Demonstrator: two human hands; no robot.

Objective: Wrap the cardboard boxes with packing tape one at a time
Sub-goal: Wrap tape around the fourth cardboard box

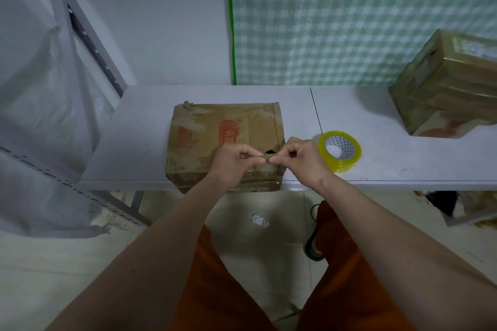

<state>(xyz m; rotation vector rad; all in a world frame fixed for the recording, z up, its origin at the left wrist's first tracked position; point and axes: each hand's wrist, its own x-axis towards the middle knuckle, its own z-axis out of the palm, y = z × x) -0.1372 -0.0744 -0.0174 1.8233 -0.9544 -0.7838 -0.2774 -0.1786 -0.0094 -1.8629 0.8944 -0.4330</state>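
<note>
A worn brown cardboard box [215,131] with red print lies on the white table [376,164], its near edge at the table's front. Over the box's near right corner my left hand [234,158] and my right hand [301,158] meet, and both pinch a small brownish scrap of tape or cardboard [267,158] between thumb and forefinger. A yellowish roll of packing tape [339,151] lies flat on the table just right of my right hand. Whether the scrap is attached to the box is hidden.
A second box [443,83], wrapped in glossy tape, sits tilted at the table's far right. A metal shelf frame with plastic sheeting [53,88] stands to the left. A crumpled white scrap [259,220] lies on the floor below.
</note>
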